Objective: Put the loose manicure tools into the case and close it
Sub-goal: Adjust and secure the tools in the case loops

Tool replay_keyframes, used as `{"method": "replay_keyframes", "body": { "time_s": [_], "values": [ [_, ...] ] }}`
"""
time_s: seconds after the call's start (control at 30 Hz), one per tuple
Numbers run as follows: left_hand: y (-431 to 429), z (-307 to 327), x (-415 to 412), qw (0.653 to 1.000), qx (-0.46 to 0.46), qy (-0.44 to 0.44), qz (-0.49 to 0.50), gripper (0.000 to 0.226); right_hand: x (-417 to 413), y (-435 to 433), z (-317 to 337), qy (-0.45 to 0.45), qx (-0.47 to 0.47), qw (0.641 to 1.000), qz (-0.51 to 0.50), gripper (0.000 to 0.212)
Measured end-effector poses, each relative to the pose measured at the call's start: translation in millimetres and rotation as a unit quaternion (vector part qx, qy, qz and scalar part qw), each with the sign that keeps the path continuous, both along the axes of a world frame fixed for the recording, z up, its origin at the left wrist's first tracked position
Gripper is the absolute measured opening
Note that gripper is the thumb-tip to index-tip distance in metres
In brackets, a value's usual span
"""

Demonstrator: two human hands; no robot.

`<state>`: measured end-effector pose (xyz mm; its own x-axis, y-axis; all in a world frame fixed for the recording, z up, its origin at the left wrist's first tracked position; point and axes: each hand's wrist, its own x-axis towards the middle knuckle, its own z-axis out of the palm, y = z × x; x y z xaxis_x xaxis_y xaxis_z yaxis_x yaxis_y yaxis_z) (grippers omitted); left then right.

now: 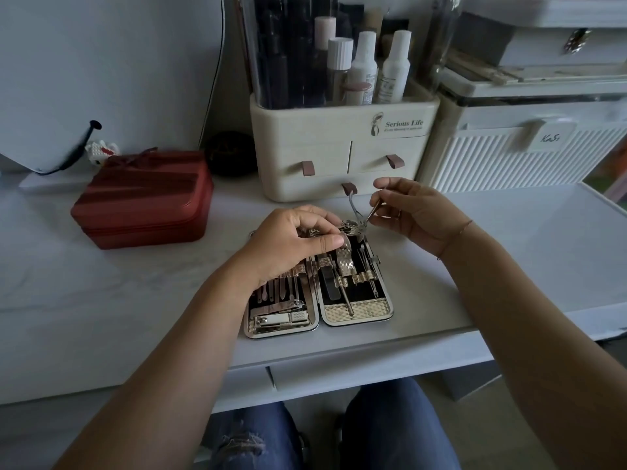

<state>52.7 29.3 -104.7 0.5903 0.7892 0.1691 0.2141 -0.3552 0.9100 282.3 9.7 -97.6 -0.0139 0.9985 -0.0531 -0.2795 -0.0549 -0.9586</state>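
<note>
Knees (390, 432) below; left grip (291, 237) holds open case (358, 310), right grip (417, 212) pinches nippers (357, 213) over it.

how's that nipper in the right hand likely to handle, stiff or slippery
The nipper looks like bare polished metal, so probably rigid but slick in the right hand's fingertip pinch. Its two handles splay apart, so they may swing or spring at the pivot. It looks thin, likely light.

A red zipped box (142, 198) sits left of centre on the white tabletop (101, 283); a cream cosmetics organiser (342, 144) with bottles (395, 67) stands upper centre; a white ribbed box (522, 154) occupies the upper right.
</note>
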Motion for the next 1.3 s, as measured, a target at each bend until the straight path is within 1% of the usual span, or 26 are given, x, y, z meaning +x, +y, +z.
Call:
{"method": "replay_keyframes", "body": {
  "time_s": [0.2, 0.37, 0.47, 0.57, 0.67, 0.83, 0.93, 1.0, 1.07, 1.13, 1.3],
  "values": [
    [2, -1, -5, 0.999, 0.008, 0.03, -0.014, 0.003, 9, -2, 6, 0.058, 0.037, 0.996, -0.055, 0.02],
    [7, -2, -11, 0.997, 0.016, 0.076, -0.009, 0.01, 9, -4, 4, 0.049, 0.036, 0.996, -0.061, 0.02],
    [8, -2, -15, 0.996, 0.019, 0.091, -0.015, 0.01, 8, -4, 3, 0.053, 0.036, 0.996, -0.059, 0.019],
    [10, -3, -22, 0.995, 0.021, 0.093, -0.009, 0.01, 8, -5, 2, 0.061, 0.031, 0.996, -0.06, 0.02],
    [12, -3, -31, 0.995, 0.025, 0.095, -0.013, 0.004, 8, -6, 1, 0.066, 0.029, 0.996, -0.057, 0.02],
    [17, -3, -46, 0.995, 0.016, 0.093, -0.009, 0.006, 2, -7, 3, 0.065, 0.033, 0.996, -0.048, 0.02],
    [16, -3, -47, 0.996, 0.016, 0.09, -0.01, 0.006, -11, -7, 7, 0.051, 0.035, 0.998, -0.029, 0.021],
    [15, -3, -46, 0.997, 0.005, 0.074, -0.012, 0.011, -26, -6, 9, 0.036, 0.038, 0.999, -0.007, 0.021],
    [13, -2, -45, 0.999, -0.016, 0.047, -0.01, 0.019, -43, -4, 9, -0.004, 0.039, 0.999, 0.004, 0.021],
    [12, -1, -45, 0.999, -0.019, 0.027, -0.007, 0.023, -57, 0, 9, -0.045, 0.034, 0.998, -0.004, 0.02],
    [9, 2, -43, 1.0, -0.007, 0.023, -0.017, 0.02, -68, 4, 6, -0.117, 0.014, 0.993, -0.01, 0.024]
  ]
}}
